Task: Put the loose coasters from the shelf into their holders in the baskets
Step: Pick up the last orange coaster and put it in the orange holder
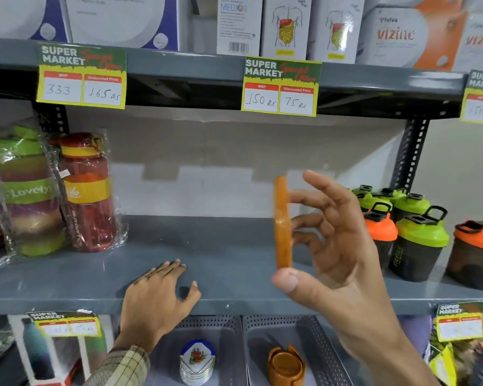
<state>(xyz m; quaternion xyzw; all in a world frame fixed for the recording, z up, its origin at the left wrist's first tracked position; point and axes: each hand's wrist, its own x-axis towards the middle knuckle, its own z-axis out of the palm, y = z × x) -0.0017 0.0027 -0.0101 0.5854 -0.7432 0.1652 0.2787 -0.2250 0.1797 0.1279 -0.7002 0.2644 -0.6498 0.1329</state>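
Observation:
My right hand [332, 246] holds an orange coaster [282, 221] edge-on above the grey shelf [229, 257], pinched between thumb and fingers. My left hand [159, 296] rests palm down on the shelf's front edge, fingers spread, holding nothing. Below the shelf stand two grey perforated baskets. The left basket [229, 324] holds a white coaster holder [197, 363] with floral coasters. In the right basket [315, 338] sits an orange holder [286, 364] with orange coasters, straight below my right hand.
Wrapped bottles [87, 190] stand at the shelf's left. Green and orange shaker bottles [418, 235] crowd its right end. Price tags [280, 86] hang from the upper shelf, which carries boxes. Boxed bottles [39, 352] sit at lower left.

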